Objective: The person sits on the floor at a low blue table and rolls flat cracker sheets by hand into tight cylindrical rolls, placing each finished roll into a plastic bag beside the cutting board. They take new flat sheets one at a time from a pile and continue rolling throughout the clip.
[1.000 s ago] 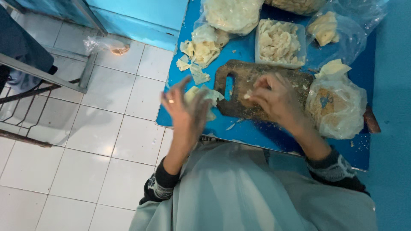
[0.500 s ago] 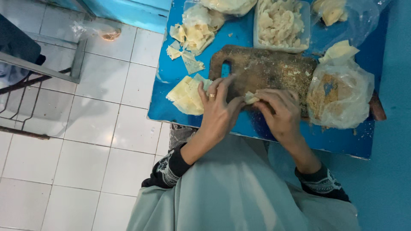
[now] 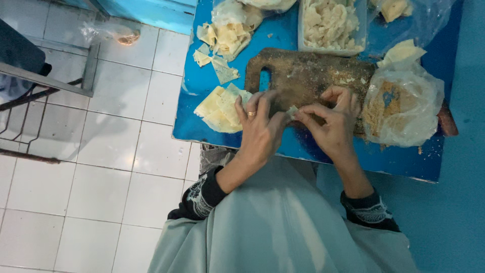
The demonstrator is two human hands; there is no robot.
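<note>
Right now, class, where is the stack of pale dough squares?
In the head view, the stack of pale dough squares lies on the blue table, just left of the left hand and beside the wooden board's handle.

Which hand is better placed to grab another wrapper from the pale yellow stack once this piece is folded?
Left, most likely. The left hand lies right beside the stack of pale yellow wrappers at the board's left end, while the right hand sits further over the wooden board, pinching the small folded piece.

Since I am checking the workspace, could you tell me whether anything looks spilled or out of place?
Brown crumbs lie scattered on the blue table beside the plastic bag. Loose pale wrapper pieces lie strewn beyond the stack. A plastic bag on the floor also looks stray.
</note>
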